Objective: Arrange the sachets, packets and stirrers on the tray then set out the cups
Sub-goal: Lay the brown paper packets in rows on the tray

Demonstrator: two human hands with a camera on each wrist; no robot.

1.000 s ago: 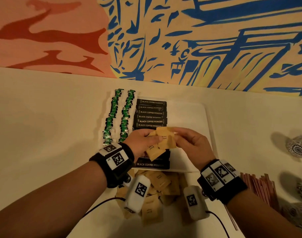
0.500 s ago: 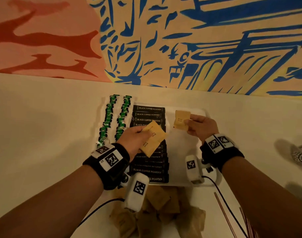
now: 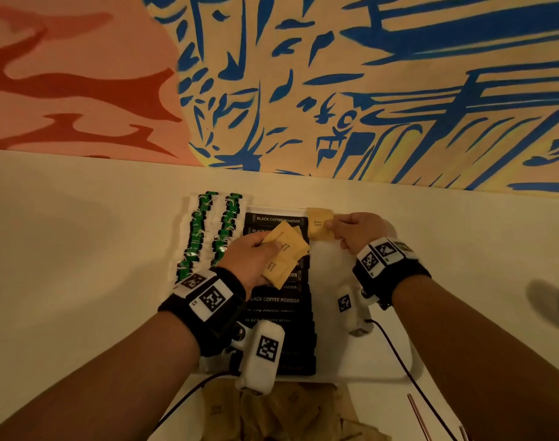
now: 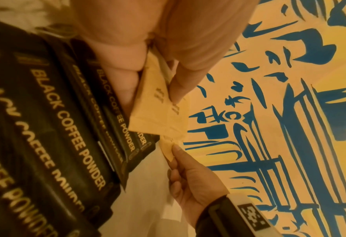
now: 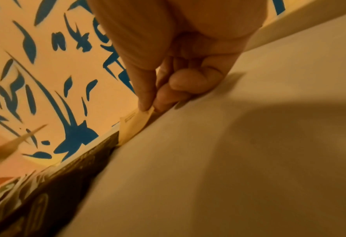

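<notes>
A white rectangular tray (image 3: 351, 354) lies on a pale surface (image 3: 80, 249). The right hand (image 3: 356, 232) pinches one tan paper brown-sugar sachet (image 3: 318, 224) at the tray's far edge, beside the column of black coffee-powder packets (image 3: 278, 300). The left hand (image 3: 249, 259) grips several more tan sachets (image 3: 283, 253) (fanned) over those packets.

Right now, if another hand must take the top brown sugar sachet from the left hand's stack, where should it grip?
Probably pinch its free far corner, coming from the right. The left hand covers the near-left ends of the brown sugar sachets.
</notes>
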